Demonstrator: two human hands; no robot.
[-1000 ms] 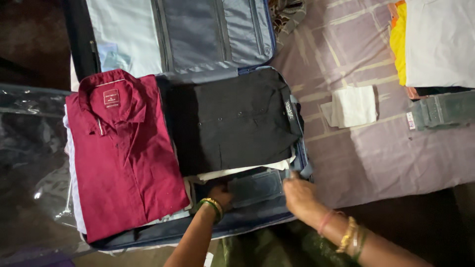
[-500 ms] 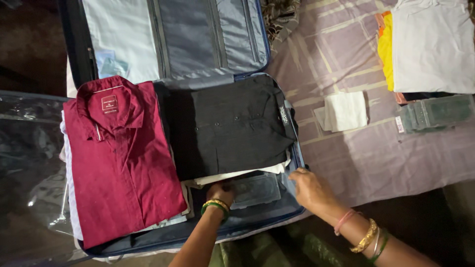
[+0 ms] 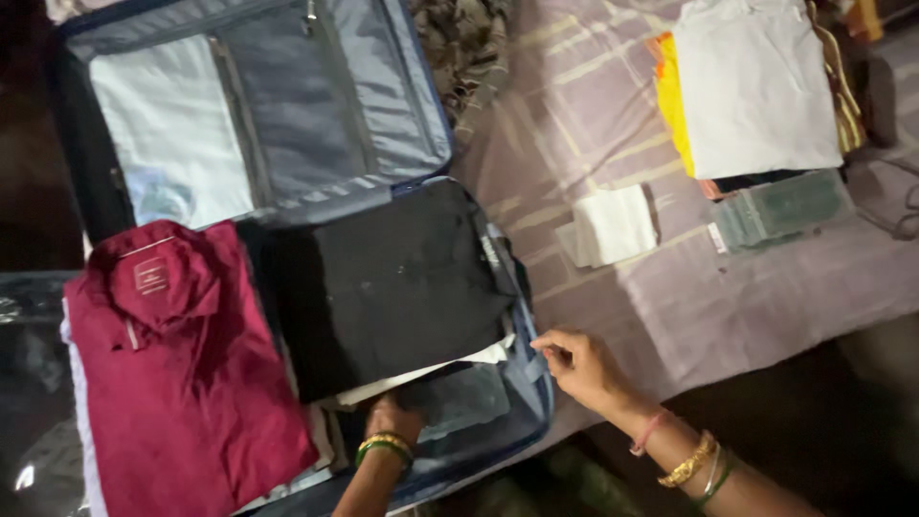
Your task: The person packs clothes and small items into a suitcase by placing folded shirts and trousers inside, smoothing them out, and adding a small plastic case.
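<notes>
We view from above an open soft-sided suitcase (image 3: pixel 532 383) lying on a bed covered by a mauve sheet (image 3: pixel 747 297) with pale stripes. The right hand (image 3: pixel 579 369) rests at the suitcase's near right rim, its fingers curled loosely beside the blue edge; whether they pinch anything we cannot tell. The left hand (image 3: pixel 392 419) reaches into the near strip of the case and presses against a flat packet in clear wrap (image 3: pixel 462 402), which lies in the narrow gap between the folded stacks and the near wall; its fingers are hidden, so the grip cannot be judged. The case is nearly full: a folded maroon shirt (image 3: pixel 172 373) with a collar occupies the left half, overhanging the left edge, and a folded black shirt (image 3: pixel 392 282) fills the right half, resting on a white garment (image 3: pixel 431 369) whose edge shows beneath it. The raised lid (image 3: pixel 268 115) at the far side has smooth grey lining with zipped panels. To the right, open sheet remains, bearing a small folded white cloth (image 3: pixel 613 225), a further clear-wrapped packet (image 3: pixel 780 209), and a stack of folded clothes (image 3: pixel 756 86), white over yellow.
</notes>
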